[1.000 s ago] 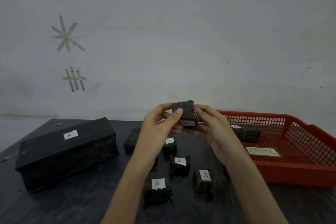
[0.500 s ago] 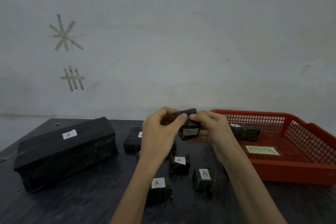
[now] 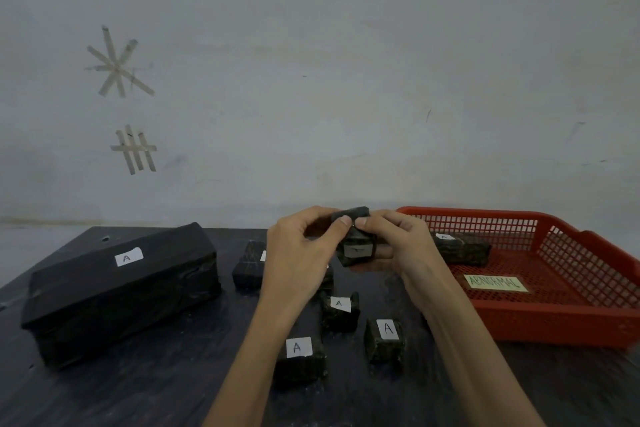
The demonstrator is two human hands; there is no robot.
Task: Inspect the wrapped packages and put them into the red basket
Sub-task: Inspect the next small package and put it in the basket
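Both hands hold one small black wrapped package above the table, its white label facing me. My left hand pinches its top left with thumb and fingers. My right hand curls round its right side. The red basket stands at the right with a green "ABNORMAL" tag and one long wrapped package inside. Several small wrapped packages labelled "A" lie on the table below my hands, among them one at the front, one in the middle and one to the right.
A large black wrapped box labelled "A" lies at the left of the dark table. Another small package sits behind my left hand. A pale wall with tape marks rises behind the table.
The held package has been turned in my hands, and its label now faces me lower down. Both hands have stayed at about the same place.
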